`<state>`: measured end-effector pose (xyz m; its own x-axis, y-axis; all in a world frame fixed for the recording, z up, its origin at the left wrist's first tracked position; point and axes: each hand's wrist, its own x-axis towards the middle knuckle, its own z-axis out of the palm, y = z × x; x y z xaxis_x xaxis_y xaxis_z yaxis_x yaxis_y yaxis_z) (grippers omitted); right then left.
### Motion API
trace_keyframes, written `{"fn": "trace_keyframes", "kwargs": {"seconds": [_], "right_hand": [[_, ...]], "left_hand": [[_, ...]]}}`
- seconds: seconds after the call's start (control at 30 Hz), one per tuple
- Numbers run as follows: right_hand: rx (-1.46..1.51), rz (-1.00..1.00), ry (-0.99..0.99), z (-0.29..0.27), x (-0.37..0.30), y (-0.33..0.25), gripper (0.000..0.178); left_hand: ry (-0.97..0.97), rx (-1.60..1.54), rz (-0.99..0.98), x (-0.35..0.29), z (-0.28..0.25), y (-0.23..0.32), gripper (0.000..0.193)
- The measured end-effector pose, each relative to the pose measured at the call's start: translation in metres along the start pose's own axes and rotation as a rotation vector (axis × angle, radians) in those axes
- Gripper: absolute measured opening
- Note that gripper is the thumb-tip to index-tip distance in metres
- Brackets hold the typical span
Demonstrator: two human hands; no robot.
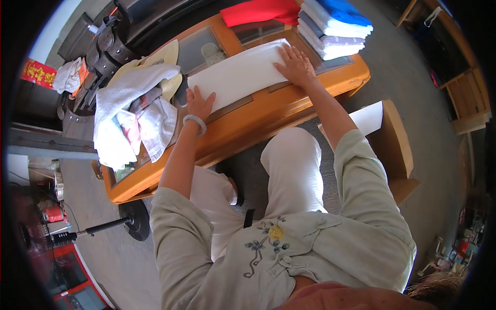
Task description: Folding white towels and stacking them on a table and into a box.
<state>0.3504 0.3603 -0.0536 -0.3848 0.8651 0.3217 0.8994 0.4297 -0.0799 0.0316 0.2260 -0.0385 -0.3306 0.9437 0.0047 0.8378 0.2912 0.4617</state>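
Note:
A long white folded cloth (237, 72), probably a towel, lies flat across the orange wooden table (222, 135) with glass panels. My left hand (200, 104), a pale bangle on its wrist, rests at the cloth's left end with fingers spread. At the right end my right hand (296, 65) lies flat, fingers stretched out on the cloth. Neither hand grips anything. To the left sits a loose heap of crumpled towels (137, 108), mostly white and grey. At the far right is a neat stack of folded towels (333, 31), white and grey with blue on top.
A red cloth (258, 11) lies at the table's far edge. An open cardboard box (398, 139) stands on the floor at the right. A fan's round black base (135, 221) is at the left. Behind the heap is a dark carved seat (108, 59).

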Motion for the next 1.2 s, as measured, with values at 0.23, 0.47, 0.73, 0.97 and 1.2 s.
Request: {"fn": "trace_keyframes", "kwargs": {"seconds": [0.23,0.47,0.73,0.97,1.2], "right_hand": [[0.000,-0.010,0.000,-0.004,0.003,0.001,0.065],[-0.019,-0.056,-0.011,-0.001,0.001,0.005,0.064],[0.032,-0.058,-0.215,-0.033,-0.013,-0.080,0.063],[0.047,-0.477,-0.096,-0.026,0.008,-0.155,0.057],[0.124,-0.525,-0.218,0.000,0.026,-0.159,0.057]], "left_hand": [[0.042,-0.370,-0.263,0.036,0.006,-0.040,0.064],[-0.072,-1.068,-0.727,0.025,-0.024,-0.006,0.035],[-0.101,-1.502,-0.536,0.034,-0.075,-0.078,0.025],[-0.065,-1.663,-0.481,0.029,-0.095,-0.070,0.032],[-0.114,-1.655,-0.079,0.015,-0.111,0.001,0.034]]}}
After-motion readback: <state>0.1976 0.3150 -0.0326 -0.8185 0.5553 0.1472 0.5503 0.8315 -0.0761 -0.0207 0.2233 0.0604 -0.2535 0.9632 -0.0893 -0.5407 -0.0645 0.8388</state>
